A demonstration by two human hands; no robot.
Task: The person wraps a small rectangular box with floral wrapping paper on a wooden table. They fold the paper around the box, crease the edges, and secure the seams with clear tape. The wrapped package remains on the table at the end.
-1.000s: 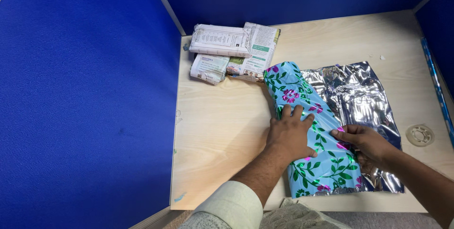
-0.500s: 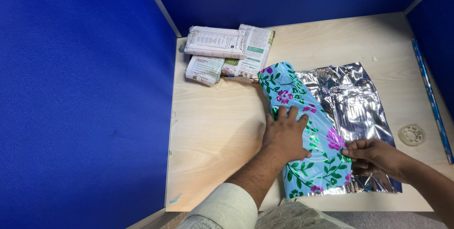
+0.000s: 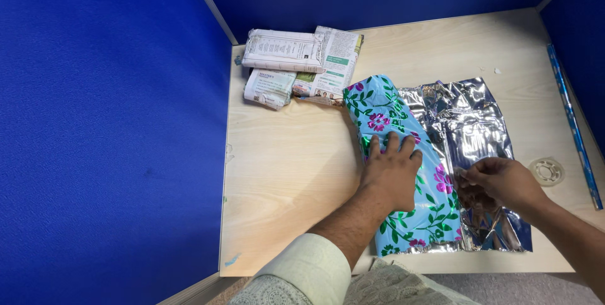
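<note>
A long parcel half wrapped in light blue floral gift paper (image 3: pixel 386 111) lies on the pale wooden desk (image 3: pixel 290 172). The paper's silver underside (image 3: pixel 469 122) spreads out flat to the right of it. My left hand (image 3: pixel 392 176) presses flat on top of the wrapped part, fingers spread. My right hand (image 3: pixel 501 182) pinches the paper's edge just right of the parcel, over the silver side.
Three newspaper-wrapped bundles (image 3: pixel 296 65) sit at the desk's back left. A clear tape roll (image 3: pixel 546 171) lies at the right, beside a blue rolled strip (image 3: pixel 570 122) along the right edge. Blue partition walls (image 3: pixel 107 122) enclose the desk on the left and back.
My right hand has moved up from the paper's lower edge to grip it higher, near the parcel's middle. My left hand stays pressed on the parcel.
</note>
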